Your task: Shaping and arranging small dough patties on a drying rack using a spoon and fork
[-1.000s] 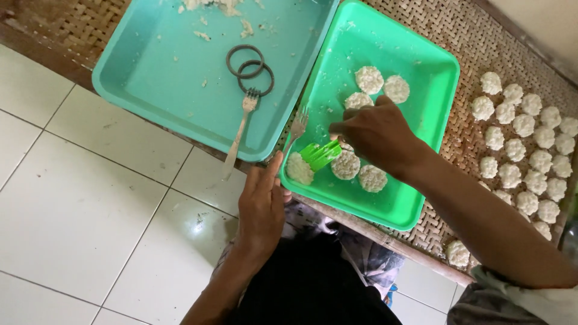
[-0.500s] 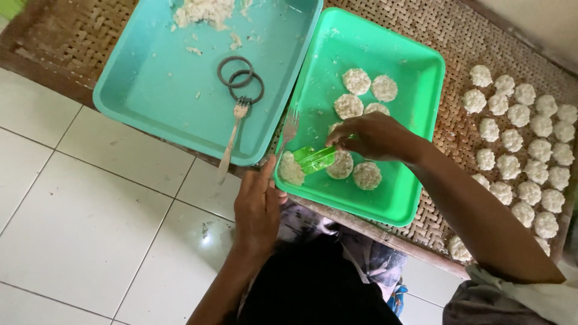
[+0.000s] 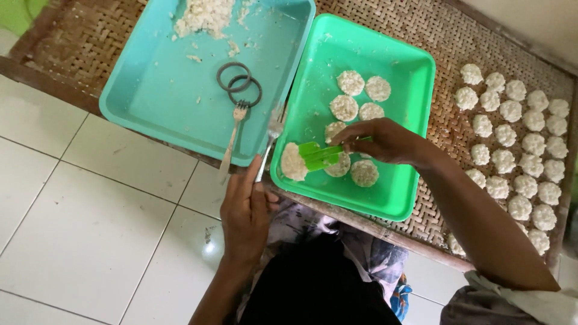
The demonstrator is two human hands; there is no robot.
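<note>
At frame centre, the right hand (image 3: 385,141) gripped a green spatula (image 3: 322,155) over the green tray (image 3: 415,78) (rice patties (image 3: 355,96) inside); the left hand (image 3: 245,210), lower centre, pinched a fork (image 3: 268,144).

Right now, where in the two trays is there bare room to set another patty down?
The green tray is bare along its right side and far end. Its near middle is crowded with patties and the right hand holding the green spatula. The teal tray is bare left of the two rings.

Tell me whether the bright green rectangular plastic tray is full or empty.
Partly filled. The bright green rectangular plastic tray holds about seven round white rice cakes near its middle; the rest of its floor is bare.
</note>
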